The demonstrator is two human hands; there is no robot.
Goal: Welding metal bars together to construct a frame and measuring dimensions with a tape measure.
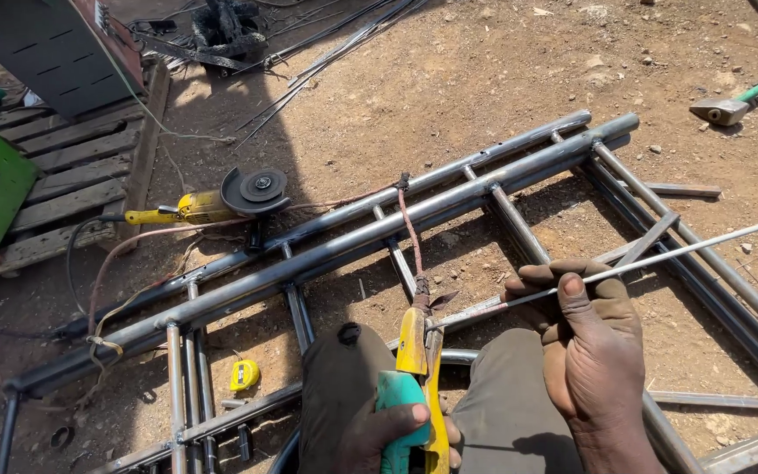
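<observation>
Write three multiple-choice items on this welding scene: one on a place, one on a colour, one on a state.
1. Where does the angle grinder lie?
A. On the ground beside the metal frame
B. On the pallet
C. In a hand

2. What colour is the hammer handle?
A. Red
B. Green
C. Black

3. What is the right hand doing?
A. Resting flat
B. Gripping the hammer
C. Pinching a thin welding rod

Answers: 1 A, it sits on the dirt against the frame's tubes. 2 B, the grip shows green. 3 C, the fingers close on the rod, which runs into the electrode holder held by the left hand.
</observation>
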